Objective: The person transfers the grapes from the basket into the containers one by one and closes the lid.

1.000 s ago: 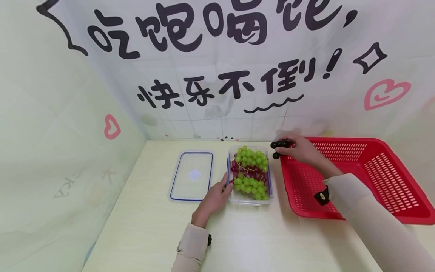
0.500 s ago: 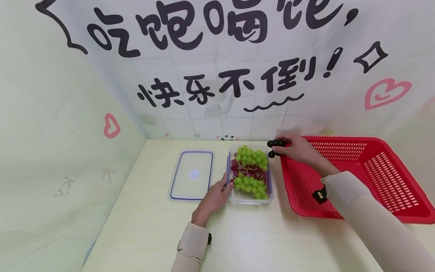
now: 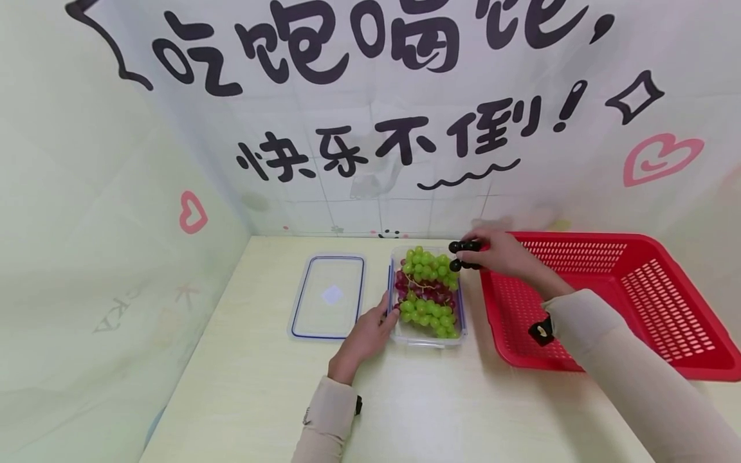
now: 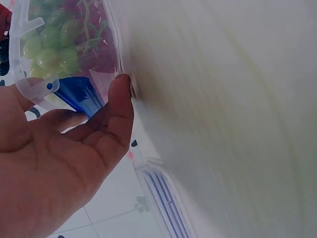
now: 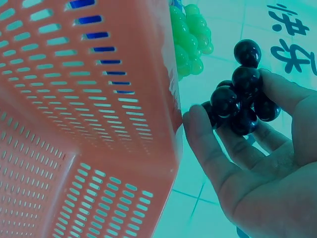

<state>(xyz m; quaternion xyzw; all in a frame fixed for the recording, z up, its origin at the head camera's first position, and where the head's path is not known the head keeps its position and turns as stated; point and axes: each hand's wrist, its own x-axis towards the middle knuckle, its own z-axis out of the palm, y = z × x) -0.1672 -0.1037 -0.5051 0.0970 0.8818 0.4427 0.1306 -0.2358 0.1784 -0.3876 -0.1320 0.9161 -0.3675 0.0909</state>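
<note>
A clear plastic food container (image 3: 434,343) holds green grapes (image 3: 428,312) at its far and near parts, with dark red grapes (image 3: 438,297) between them. My left hand (image 3: 366,333) grips its left side; in the left wrist view the fingers curl at the wall beside the blue clip (image 4: 80,94). Between the thumb and fingers of my right hand (image 3: 502,254) is a small bunch of black grapes (image 3: 466,247), held over the container's far right corner. The right wrist view shows that bunch (image 5: 246,82) in front of the palm, close to the basket's rim.
A red perforated basket (image 3: 505,350) stands to the right, under my right forearm. Left of the container, a clear lid with a blue seal (image 3: 324,318) lies flat on the pale table (image 3: 243,360). A printed wall sheet (image 3: 347,212) rises behind the table.
My right hand has moved left with the black grapes, from the basket's rim to the container's far right corner. The left hand has stayed on the container.
</note>
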